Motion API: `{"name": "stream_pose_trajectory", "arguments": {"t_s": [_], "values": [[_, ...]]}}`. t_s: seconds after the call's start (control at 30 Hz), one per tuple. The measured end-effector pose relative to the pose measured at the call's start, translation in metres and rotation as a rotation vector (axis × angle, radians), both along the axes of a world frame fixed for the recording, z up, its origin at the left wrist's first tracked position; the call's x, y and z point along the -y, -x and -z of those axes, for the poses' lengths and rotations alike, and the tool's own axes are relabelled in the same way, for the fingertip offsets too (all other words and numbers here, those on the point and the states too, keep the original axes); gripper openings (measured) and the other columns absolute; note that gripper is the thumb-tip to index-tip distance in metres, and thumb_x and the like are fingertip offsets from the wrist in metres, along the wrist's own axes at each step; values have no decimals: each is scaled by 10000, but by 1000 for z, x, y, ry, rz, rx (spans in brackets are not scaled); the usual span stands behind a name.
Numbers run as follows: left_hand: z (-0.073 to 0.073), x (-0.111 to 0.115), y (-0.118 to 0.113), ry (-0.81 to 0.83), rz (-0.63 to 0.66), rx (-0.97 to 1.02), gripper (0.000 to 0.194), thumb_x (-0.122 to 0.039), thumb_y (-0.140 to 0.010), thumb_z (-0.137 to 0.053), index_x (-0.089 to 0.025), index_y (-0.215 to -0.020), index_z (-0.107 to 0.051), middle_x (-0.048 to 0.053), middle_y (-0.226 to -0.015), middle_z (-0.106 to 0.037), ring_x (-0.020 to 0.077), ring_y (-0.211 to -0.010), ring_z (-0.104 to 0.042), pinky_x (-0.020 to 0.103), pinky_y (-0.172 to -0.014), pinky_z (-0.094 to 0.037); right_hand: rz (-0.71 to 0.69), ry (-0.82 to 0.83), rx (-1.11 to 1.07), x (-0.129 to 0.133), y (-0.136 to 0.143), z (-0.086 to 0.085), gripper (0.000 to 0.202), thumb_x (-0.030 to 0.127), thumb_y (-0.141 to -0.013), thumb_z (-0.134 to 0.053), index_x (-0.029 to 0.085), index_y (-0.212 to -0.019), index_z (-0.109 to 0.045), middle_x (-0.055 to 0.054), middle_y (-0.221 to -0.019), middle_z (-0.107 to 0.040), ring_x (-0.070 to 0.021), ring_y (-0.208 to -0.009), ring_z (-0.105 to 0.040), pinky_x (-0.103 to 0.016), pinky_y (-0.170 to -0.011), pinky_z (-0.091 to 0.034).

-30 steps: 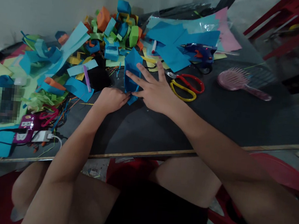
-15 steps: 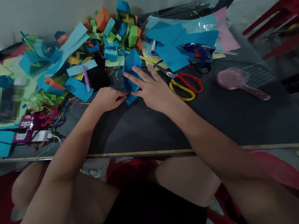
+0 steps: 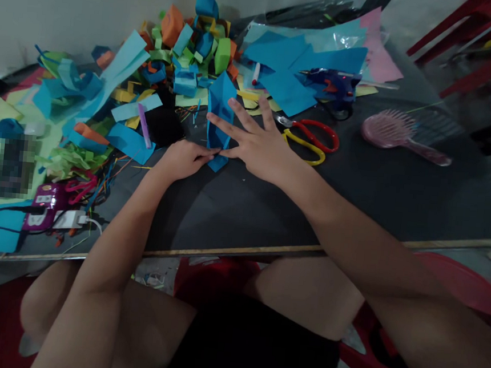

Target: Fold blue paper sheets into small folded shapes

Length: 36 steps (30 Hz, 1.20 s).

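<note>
A strip of folded blue paper [image 3: 221,97] stands partly raised on the dark table between my hands, with creases along it and a pointed top. My left hand [image 3: 184,159] has its thumb and fingers pressed together on the paper's near end. With fingers spread, my right hand [image 3: 260,142] lies over the right side of the paper; its thumb tip meets the lower end close to my left fingertips. Scissors [image 3: 316,134] with one red and one yellow handle rest just beyond my right hand, their blades partly hidden behind it.
A pile of small folded paper pieces [image 3: 188,47] fills the back. Blue sheets [image 3: 281,67], a glue gun [image 3: 334,86] and a pink hairbrush [image 3: 387,130] lie to the right. At the left are a purple power strip [image 3: 48,204], a cable and paper scraps [image 3: 78,161].
My right hand's fingers have spread wider and lifted back a little from the blue paper's face. The left hand keeps its pinch on the near end. The whole view has shifted slightly.
</note>
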<state>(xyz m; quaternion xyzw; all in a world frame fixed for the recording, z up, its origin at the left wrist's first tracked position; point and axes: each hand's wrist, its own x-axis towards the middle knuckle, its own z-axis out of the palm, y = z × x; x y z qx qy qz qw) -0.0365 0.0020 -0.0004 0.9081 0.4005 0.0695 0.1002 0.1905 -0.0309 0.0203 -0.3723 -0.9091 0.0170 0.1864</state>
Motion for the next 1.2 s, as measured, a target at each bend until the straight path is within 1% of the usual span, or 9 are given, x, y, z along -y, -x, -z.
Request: {"name": "stream_pose_trajectory", "arguments": {"t_s": [0.13, 0.27, 0.33, 0.5, 0.6, 0.67, 0.83, 1.03, 1.2], "values": [[-7, 3, -3, -5, 21, -42, 356, -362, -990, -479, -274, -1192, -758, 53, -990, -810, 186, -805, -727, 290, -688, -487, -21, 16, -55, -9, -7, 9, 467, 63, -878, -601, 358, -1221, -717, 57, -1650, -349, -419, -1574, -105, -778, -1215, -98], [-12, 9, -8, -89, 0, -155, 453, -478, -1010, -419, -250, -1065, -807, 77, -830, -788, 206, -732, -708, 301, -624, -434, -13, 46, -42, -17, -12, 17, 490, 102, -895, -576, 355, -1304, -673, 84, -1686, -248, -428, -1577, -39, -797, -1203, -95], [-13, 12, -11, -136, 2, -204, 482, -499, -1016, -396, -244, -1101, -796, 86, -800, -773, 209, -722, -700, 297, -616, -411, -5, 51, -9, -17, -12, 18, 526, 124, -898, -567, 367, -1360, -630, 99, -1696, -211, -417, -1579, 3, -780, -1212, -83], [-16, 20, -18, -191, -21, -297, 510, -526, -1025, -362, -256, -1220, -748, 120, -842, -762, 255, -802, -714, 309, -630, -376, 88, 19, 74, -12, -10, 9, 543, 172, -912, -520, 383, -1408, -589, 131, -1701, -158, -393, -1582, 19, -736, -1232, -13], [-17, 22, -20, -183, -35, -295, 508, -533, -1026, -358, -272, -1260, -726, 126, -856, -762, 264, -814, -713, 317, -631, -369, 193, -46, 82, -11, -12, 2, 502, 231, -934, -504, 415, -1391, -598, 132, -1697, -159, -402, -1582, -22, -755, -1218, -16], [-18, 23, -20, -171, -41, -287, 504, -527, -1029, -360, -270, -1242, -737, 125, -857, -761, 260, -816, -710, 317, -637, -371, 222, -60, 122, -11, -13, 0, 495, 261, -944, -505, 415, -1408, -576, 114, -1698, -173, -401, -1583, -35, -770, -1205, -23], [-21, 26, -23, -154, -56, -263, 483, -501, -1028, -388, -243, -1186, -765, 124, -844, -754, 242, -794, -700, 312, -650, -380, 179, -43, 244, -14, -7, -2, 496, 260, -969, -480, 340, -1456, -527, 49, -1712, -174, -388, -1586, -42, -786, -1178, 2], [-18, 27, -27, -186, -74, -258, 500, -453, -1032, -369, -189, -1100, -788, 135, -794, -727, 258, -787, -693, 322, -631, -371, 188, -38, 302, -16, 0, -5, 475, 211, -995, -398, 342, -1422, -560, 49, -1712, -177, -369, -1590, -31, -795, -1164, 30], [-16, 25, -27, -180, -78, -281, 511, -465, -1029, -357, -187, -1136, -773, 135, -794, -719, 262, -783, -689, 322, -626, -372, 156, -41, 302, -15, 2, -7, 467, 198, -1001, -364, 321, -1388, -594, 54, -1715, -157, -363, -1592, -17, -794, -1169, 37]]}}
